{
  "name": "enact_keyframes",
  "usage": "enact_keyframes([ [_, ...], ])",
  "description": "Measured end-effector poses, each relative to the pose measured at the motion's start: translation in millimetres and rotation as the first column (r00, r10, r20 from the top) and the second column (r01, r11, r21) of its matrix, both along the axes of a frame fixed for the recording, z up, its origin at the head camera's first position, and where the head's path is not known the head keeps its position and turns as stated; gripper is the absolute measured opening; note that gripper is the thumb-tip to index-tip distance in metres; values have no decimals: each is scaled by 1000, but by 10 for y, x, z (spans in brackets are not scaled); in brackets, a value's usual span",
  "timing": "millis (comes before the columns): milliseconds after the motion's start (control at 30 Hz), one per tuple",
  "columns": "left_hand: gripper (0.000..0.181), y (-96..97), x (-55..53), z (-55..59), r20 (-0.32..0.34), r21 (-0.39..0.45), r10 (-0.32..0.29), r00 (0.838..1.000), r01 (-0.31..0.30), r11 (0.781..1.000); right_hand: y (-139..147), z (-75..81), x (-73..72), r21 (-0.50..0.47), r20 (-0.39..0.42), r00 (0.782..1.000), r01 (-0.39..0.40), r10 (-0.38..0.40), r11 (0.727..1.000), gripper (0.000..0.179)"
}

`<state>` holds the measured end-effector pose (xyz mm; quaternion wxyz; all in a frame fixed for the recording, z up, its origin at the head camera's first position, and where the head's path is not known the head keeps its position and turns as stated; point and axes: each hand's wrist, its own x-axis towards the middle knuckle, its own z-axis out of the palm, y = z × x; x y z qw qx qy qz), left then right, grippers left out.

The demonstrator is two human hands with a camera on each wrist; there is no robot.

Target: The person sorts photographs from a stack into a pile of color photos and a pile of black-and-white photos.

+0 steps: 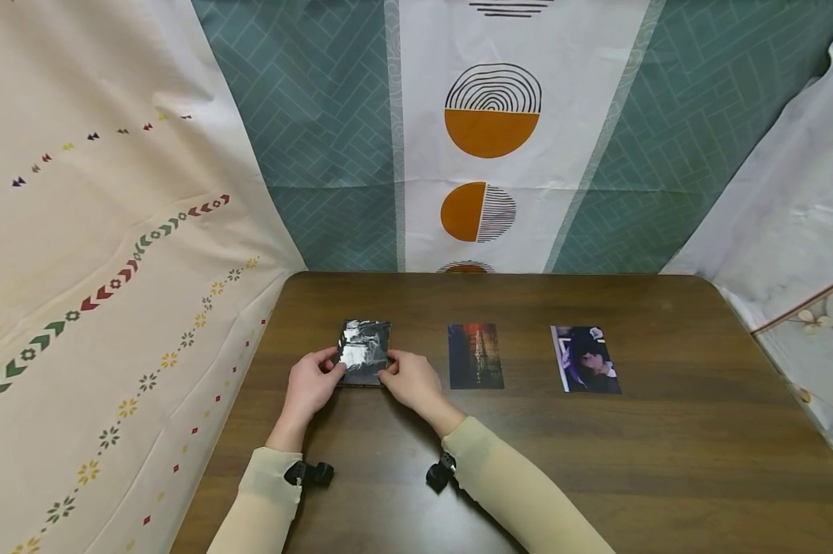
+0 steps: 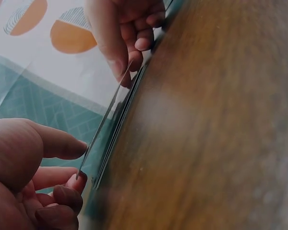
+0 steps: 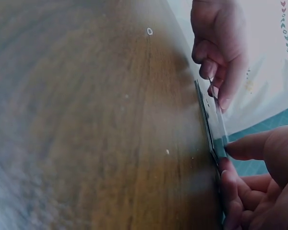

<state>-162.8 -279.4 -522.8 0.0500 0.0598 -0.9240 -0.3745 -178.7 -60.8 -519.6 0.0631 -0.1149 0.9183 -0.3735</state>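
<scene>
A dark glossy photo card with a bright reflection is held at the table's left side. My left hand pinches its left edge between thumb and fingers, while my right hand pinches the right edge. Seen edge-on in the left wrist view, the card is raised at a slant over a thin stack of cards lying on the wood. The right wrist view also shows a narrow gap between the lifted card and that stack. Glare hides the card's picture.
On the brown wooden table, a photo card of a lit tower lies right of my hands. Farther right lies another photo card showing a person. Patterned cloths hang behind the table and along both sides.
</scene>
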Motion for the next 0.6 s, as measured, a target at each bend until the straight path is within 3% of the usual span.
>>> enact_keyframes([
  [600, 45, 4, 4, -27, 36, -7, -16, 999, 17, 1000, 11, 17, 9, 67, 1, 999, -34, 34, 997, 55],
])
